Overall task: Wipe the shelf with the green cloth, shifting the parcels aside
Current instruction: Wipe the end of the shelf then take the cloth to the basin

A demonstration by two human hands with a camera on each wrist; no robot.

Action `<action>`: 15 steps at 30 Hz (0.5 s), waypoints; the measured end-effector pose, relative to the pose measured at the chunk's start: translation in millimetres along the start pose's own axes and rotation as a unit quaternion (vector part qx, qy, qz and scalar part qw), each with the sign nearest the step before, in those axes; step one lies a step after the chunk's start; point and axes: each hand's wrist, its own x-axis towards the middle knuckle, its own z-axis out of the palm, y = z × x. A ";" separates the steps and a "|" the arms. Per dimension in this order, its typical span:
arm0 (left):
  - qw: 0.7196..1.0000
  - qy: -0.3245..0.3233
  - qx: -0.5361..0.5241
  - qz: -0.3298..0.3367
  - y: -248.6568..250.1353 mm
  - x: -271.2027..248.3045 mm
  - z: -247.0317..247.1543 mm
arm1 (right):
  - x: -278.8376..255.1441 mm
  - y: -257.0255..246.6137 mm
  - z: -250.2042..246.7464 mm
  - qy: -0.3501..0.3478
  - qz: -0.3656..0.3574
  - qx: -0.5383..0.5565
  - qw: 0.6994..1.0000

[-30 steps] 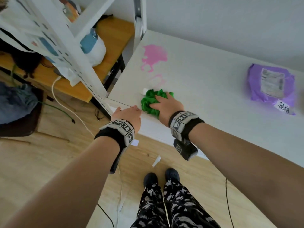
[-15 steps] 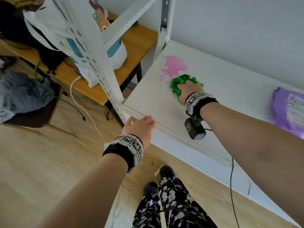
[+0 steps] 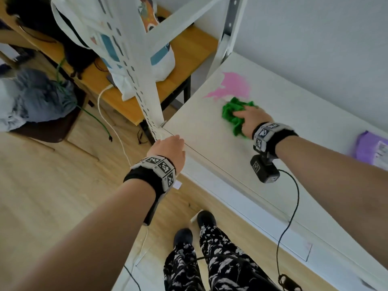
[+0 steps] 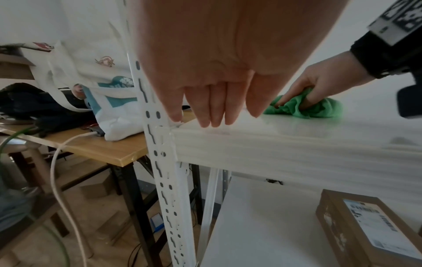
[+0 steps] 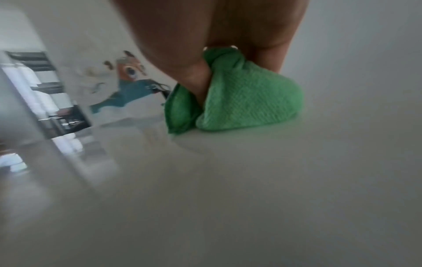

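Cloth has moved since a second ago: it was near the front edge by my left hand, now it's deeper in and I've swept it toward the back-left corner. My right hand (image 3: 253, 120) has its fingers curled into the bunched green cloth (image 3: 234, 117), pressing it flat on the shelf (image 3: 210, 148), its far edge just touching the pink stain (image 3: 233, 87). So the front-left strip looks covered; the stain is next, judging by position. My left hand (image 3: 170, 150) is relaxed, fingers straight, tips resting on the shelf's front-left corner next to the white upright (image 3: 147, 97), holding nothing. Cloth is a crumpled wad, so no clean axis; roughly, its longer side runs diagonally from the stain back toward my wrist, leading edge pointing at the stain. The purple parcel (image 3: 372, 149) sits well apart at the right, its near end out of frame. It isn't in the way yet, but I'd expect to shift it once I work rightward. A brown box (image 4: 370, 229) sits on the lower shelf.
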 end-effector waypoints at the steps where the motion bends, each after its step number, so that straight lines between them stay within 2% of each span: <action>1: 1.000 -0.001 -0.003 -0.005 -1.7 2.5 1.8 | 6.5 0.6 -7.9 -0.009 0.020 -0.005 1.000; 4: 1.000 0.012 -0.015 -0.023 -6.5 9.8 5.8 | 19.2 -26.0 -22.3 -0.024 0.023 -0.018 0.999; 7: 0.999 0.026 -0.022 -0.042 -10.7 16.9 5.0 | 4.7 -70.5 -6.9 -0.011 -0.081 -0.071 0.994; 9: 0.998 0.032 -0.024 -0.050 -12.8 21.6 2.8 | -10.2 -86.8 14.2 -0.028 -0.136 -0.078 0.987; 13: 0.997 0.046 -0.021 -0.065 -8.9 30.1 -9.2 | -4.1 -75.2 17.3 -0.057 -0.198 -0.086 0.975; 15: 0.997 0.028 0.012 -0.076 -6.5 33.8 -11.3 | 12.5 -61.9 6.9 -0.051 -0.196 -0.087 0.975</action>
